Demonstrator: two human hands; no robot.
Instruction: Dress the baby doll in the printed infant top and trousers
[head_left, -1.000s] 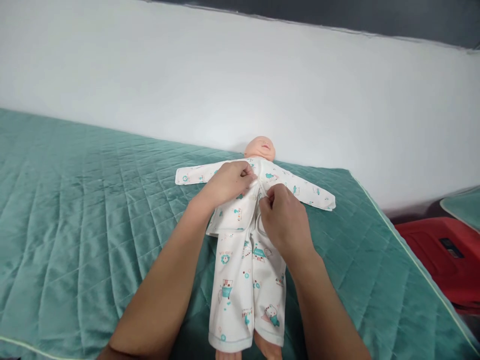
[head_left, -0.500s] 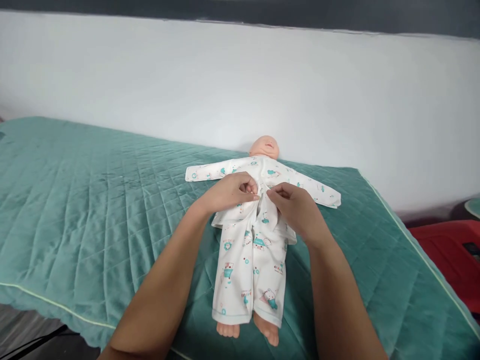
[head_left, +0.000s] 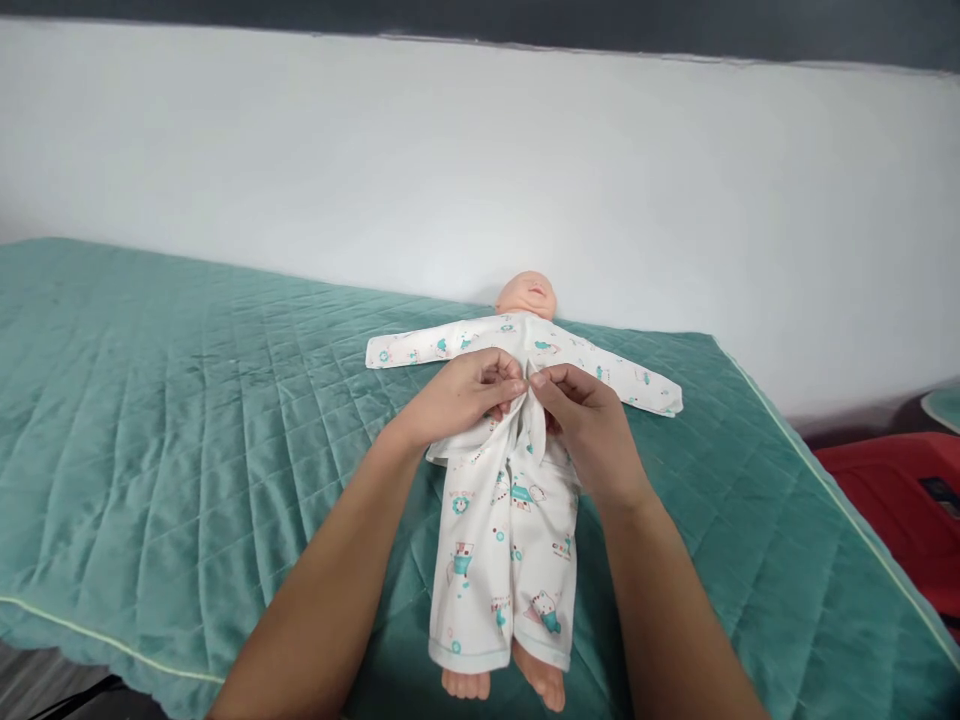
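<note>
A baby doll [head_left: 527, 294] lies on its back, dressed in a white printed long-sleeved top [head_left: 435, 340] and matching trousers [head_left: 472, 560]. Over the doll's belly, my left hand [head_left: 476, 395] pinches one front edge of the top between thumb and fingers. Close beside it, my right hand [head_left: 589, 420] pinches the other front edge, and the fingertips of both hands nearly meet. The cloth is lifted and gathered between them. Any fastener at the fingertips is too small to make out. Both sleeves spread outward, and the doll's bare feet stick out below the trouser hems.
A green quilted cover [head_left: 225, 400] with pale piping lies under the doll. Behind it rises a white wall [head_left: 450, 150]. A red object [head_left: 892, 500] stands beyond the right edge, near a round greenish thing [head_left: 943, 408].
My hands have come closer together, drawing the two front edges of the top to each other. The lower front is pulled up more, and the trousers appear slightly lower in view.
</note>
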